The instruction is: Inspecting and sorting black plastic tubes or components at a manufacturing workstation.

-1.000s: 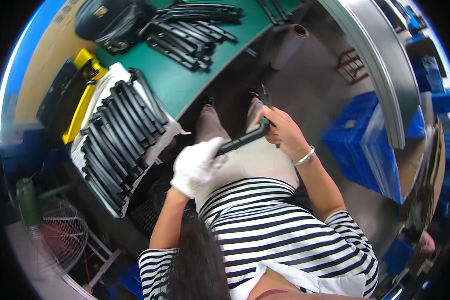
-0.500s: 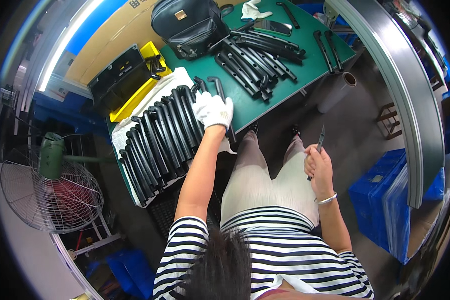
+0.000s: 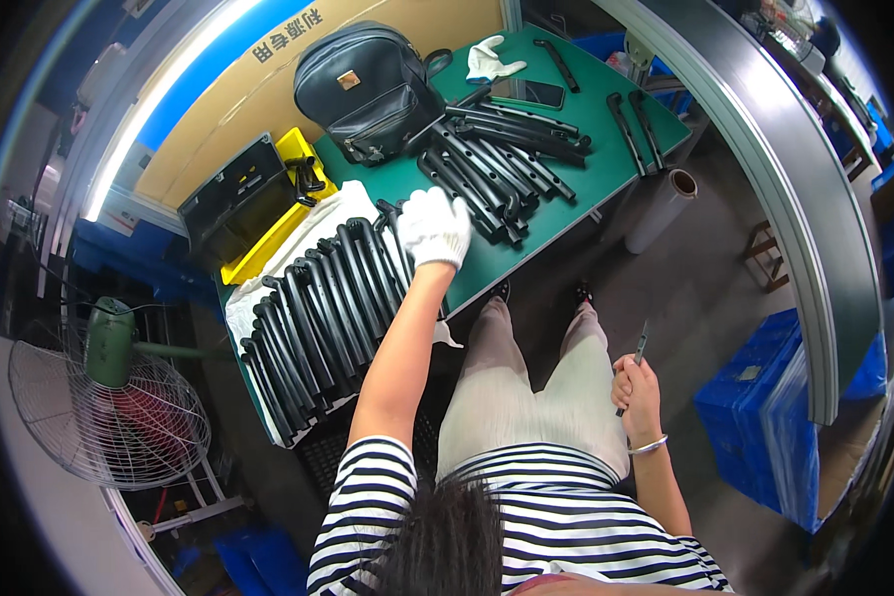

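Observation:
My left hand (image 3: 434, 230), in a white knit glove, lies over the right end of a row of bent black tubes (image 3: 333, 308) on the table. Its fingers are stretched forward with the thumb apart; the hand covers the tube ends beneath it, so contact there is hidden. My bare right hand (image 3: 638, 399) is closed round the handle of a slim knife (image 3: 640, 347), held beside my right thigh with its pointed blade upward. The tube row rests on a white cloth (image 3: 350, 202). Beyond my left hand lies a pile of black tubes with holes (image 3: 487, 184).
The green table (image 3: 606, 139) also bears a black backpack (image 3: 372, 94), a yellow bin (image 3: 263, 243), a phone (image 3: 528, 93), a loose white glove (image 3: 492, 62) and separate tubes (image 3: 626, 132). A fan (image 3: 109, 397) stands left; blue crates (image 3: 750, 397) and a metal frame (image 3: 810, 248) stand right.
My left hand has shifted slightly forward and right, covering a tube end that showed beside it earlier. My right hand still holds the knife. The whole view has tilted a little.

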The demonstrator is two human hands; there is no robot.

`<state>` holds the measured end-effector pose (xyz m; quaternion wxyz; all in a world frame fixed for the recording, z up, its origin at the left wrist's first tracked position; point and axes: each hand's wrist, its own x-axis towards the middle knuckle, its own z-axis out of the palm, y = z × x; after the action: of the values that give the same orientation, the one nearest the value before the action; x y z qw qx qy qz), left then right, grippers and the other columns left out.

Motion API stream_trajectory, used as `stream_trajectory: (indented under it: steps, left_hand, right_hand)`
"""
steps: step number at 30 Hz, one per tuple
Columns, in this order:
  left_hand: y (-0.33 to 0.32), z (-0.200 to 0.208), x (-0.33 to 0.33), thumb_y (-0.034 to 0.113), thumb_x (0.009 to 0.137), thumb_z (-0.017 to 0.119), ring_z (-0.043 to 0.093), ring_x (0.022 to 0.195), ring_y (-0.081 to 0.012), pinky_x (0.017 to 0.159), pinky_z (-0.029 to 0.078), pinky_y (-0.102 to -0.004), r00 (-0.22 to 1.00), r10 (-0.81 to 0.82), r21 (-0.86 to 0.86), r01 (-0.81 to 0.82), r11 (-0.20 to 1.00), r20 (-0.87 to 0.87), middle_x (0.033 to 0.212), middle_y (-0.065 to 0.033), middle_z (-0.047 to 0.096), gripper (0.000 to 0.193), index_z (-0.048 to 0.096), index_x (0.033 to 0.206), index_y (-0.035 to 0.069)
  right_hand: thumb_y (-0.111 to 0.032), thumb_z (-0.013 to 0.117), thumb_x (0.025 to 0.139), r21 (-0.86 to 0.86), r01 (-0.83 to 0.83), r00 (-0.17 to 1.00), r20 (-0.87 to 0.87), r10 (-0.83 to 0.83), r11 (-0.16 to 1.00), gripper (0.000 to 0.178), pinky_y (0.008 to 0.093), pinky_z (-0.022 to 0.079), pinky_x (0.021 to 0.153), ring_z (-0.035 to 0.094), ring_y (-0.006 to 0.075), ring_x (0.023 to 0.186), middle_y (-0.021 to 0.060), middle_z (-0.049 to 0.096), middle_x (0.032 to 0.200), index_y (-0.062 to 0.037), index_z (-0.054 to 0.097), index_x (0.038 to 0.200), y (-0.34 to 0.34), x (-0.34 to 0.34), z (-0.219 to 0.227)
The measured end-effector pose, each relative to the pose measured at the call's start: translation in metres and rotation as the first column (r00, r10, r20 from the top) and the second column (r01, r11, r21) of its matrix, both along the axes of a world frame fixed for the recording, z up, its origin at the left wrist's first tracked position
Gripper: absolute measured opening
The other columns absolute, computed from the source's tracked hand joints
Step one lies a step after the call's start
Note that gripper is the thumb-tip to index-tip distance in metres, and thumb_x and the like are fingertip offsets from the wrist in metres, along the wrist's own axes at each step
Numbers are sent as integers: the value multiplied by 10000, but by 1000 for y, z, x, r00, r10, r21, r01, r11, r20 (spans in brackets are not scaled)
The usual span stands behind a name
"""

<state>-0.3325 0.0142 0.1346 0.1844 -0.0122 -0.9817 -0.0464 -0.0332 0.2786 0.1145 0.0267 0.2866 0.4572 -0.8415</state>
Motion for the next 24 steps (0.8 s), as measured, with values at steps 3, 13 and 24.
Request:
stream_trajectory:
  steps: [3, 13, 24]
  left_hand:
    - [20, 8, -42, 507, 871, 600, 673, 1094, -364, 907, 540, -460, 889, 100, 320, -263, 910, 446, 1209, -247, 648, 698, 480, 1327, -8]
    - [12, -23, -89, 156, 859, 532, 736, 683, -277, 633, 586, -370, 746, 4, 527, -474, 706, 666, 911, -244, 726, 332, 589, 1069, -95]
    - [14, 26, 128, 371, 1010, 551, 648, 719, -356, 658, 505, -448, 929, -317, 863, -6, 506, 192, 803, -169, 642, 318, 577, 1050, 57]
  right_hand:
    - [-191, 517, 1049, -27, -33, 999, -35, 32, 999, 173, 205, 260, 423, 305, 23, 454, -78, 368, 593, -62, 549, 939, -5, -1, 4]
    - [-200, 509, 1058, -13, -41, 999, 2, 41, 999, 213, 209, 270, 435, 310, 32, 464, -71, 382, 599, -58, 559, 906, -7, 11, 2]
    - [-271, 506, 1068, 244, -130, 987, -59, 149, 961, 219, 206, 268, 452, 325, 8, 501, -92, 403, 658, -87, 587, 981, -27, -33, 38]
